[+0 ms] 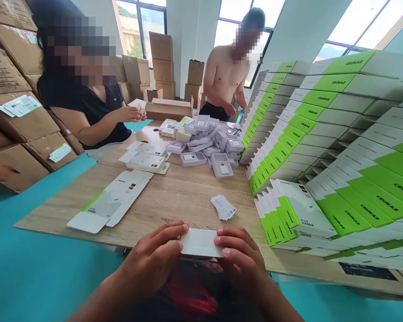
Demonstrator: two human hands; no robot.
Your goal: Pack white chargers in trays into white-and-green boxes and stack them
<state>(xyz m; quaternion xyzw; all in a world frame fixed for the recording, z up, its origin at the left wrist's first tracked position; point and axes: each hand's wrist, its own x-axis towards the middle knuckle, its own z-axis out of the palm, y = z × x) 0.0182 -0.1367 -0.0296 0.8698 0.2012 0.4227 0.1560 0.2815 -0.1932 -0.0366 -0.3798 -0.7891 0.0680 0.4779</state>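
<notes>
Between my two hands at the table's near edge is a small white carton (202, 243), one plain face turned up toward me. My left hand (157, 255) grips its left end, with the thumb and fingers at the edge. At the right end, my right hand (240, 252) has its fingers curled over the corner. The far side and underside of the carton are hidden. Just beyond it lies a small fanned stack of printed cards (223, 207). Flattened white and green box blanks (112, 201) rest to the left.
Tall stacks of white and green boxes (309, 120) line the table's right side. Plastic trays (204, 143) are heaped at the middle back. One person (87, 107) handles a small item at the left; another person (225, 85) stands behind. Brown cartons (10, 112) are piled left.
</notes>
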